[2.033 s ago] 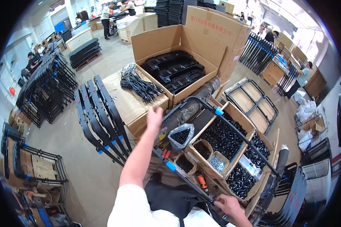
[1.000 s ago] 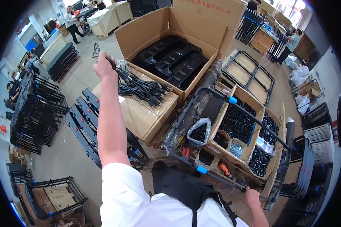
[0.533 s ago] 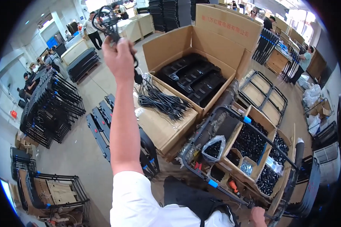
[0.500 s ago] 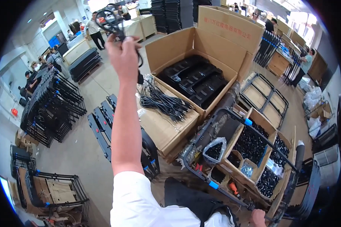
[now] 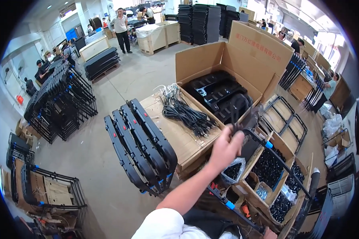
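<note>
- The landmark is the flat cardboard box [image 5: 175, 131] at the middle of the view, lying closed with its broad top up.
- Far to the left of that box stand racks of black frames [image 5: 58, 101] with blue clips, crowded together on the grey floor.
- Below and left of the box, a low metal cart [image 5: 48, 191] holds flattened cardboard sheets.
- Just left of the box, touching or nearly touching its side, four long black panels [image 5: 141, 147] stand on edge in a row, each with a small red mark near its upper end.
- On the top of the box, toward its far edge, lies a bundle of black cords [image 5: 183, 113] with a few pale wire ends at the back.
- Behind the box to the right, an open carton [image 5: 243, 59] with raised flaps holds black moulded parts [image 5: 219, 93].
- At the box's right near corner the left hand [image 5: 225, 148] is raised, its fingers curled shut around a thin black cord [image 5: 237, 115] that loops up above the knuckles; how much of it hangs below cannot be told.
- Right of the box and below the hand, a black-framed trolley [image 5: 283, 163] with blue joints carries small cartons of black small parts [image 5: 267, 169].
- The right hand [image 5: 270, 234] shows only as a sliver at the bottom edge, well right of the box; whether its fingers are open or closed cannot be told.
</note>
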Demonstrator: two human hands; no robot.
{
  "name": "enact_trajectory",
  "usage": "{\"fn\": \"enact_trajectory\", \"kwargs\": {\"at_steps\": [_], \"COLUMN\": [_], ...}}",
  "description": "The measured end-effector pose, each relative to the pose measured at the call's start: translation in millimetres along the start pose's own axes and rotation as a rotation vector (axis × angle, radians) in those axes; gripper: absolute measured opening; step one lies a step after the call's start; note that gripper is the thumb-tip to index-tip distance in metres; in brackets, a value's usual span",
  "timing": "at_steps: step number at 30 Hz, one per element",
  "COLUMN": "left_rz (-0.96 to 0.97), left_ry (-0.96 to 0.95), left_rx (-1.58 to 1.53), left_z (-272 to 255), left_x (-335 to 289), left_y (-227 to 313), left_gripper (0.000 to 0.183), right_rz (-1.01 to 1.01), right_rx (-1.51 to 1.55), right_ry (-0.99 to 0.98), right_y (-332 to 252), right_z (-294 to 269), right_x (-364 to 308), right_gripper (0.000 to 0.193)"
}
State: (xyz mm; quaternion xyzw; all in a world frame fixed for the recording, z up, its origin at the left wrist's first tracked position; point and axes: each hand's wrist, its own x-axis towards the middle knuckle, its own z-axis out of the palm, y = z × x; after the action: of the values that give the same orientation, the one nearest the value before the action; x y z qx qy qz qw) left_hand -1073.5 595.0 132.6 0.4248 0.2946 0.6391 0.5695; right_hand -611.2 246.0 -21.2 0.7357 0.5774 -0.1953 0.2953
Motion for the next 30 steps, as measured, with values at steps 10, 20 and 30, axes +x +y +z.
{"fn": "enact_trajectory", "kwargs": {"at_steps": [10, 20, 30], "left_rz": [-0.344, -0.444, -0.388], "left_ry": [-0.364, -0.565, -0.568], "left_rx": [0.166, 0.525, 0.567], "left_z": [4, -5, -8], "left_x": [-111, -182, -195], "left_y": [-112, -186, -201], "left_gripper": [0.034, 0.038, 0.040], "right_rz": [-0.066, 0.129, 0.105], "right_rx": [-0.226, 0.312, 0.250], "right_ry": [0.043, 0.055, 0.115], "right_y": [26, -5, -21], "right_z": [60, 24, 35], "right_x": [14, 39, 20], "right_gripper": [0.035, 0.071, 0.076]}}
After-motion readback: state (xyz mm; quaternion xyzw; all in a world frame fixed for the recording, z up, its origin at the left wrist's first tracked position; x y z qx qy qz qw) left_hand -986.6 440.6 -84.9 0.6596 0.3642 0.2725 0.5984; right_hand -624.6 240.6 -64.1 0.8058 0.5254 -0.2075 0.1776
